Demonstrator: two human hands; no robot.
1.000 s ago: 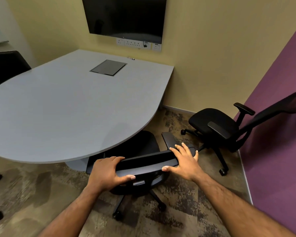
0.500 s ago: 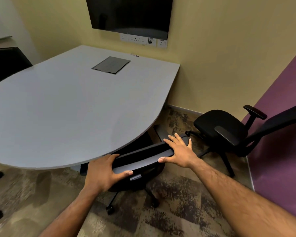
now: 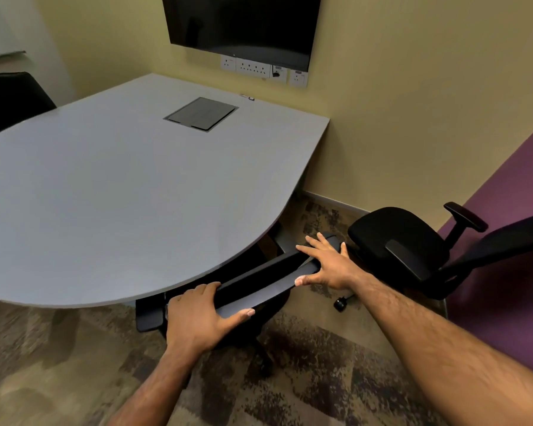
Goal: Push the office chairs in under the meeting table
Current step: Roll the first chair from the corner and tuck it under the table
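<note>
near chair point(image 3: 253, 282): seat hidden under table point(image 3: 111, 192) | second chair point(image 3: 413, 247): backrest cut by right edge | third chair point(image 3: 10, 99): cut by left edge | screen point(image 3: 243, 23): top cut off

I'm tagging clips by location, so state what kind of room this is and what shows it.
Likely a small office meeting room: a grey table with a cable hatch, a wall screen above sockets, and wheeled chairs.

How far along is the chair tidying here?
Partly done. The near chair has its seat under the meeting table, with the left hand gripping its backrest top and the right hand flat on it. The chair by the purple wall stands clear of the table, not yet pushed in.
</note>
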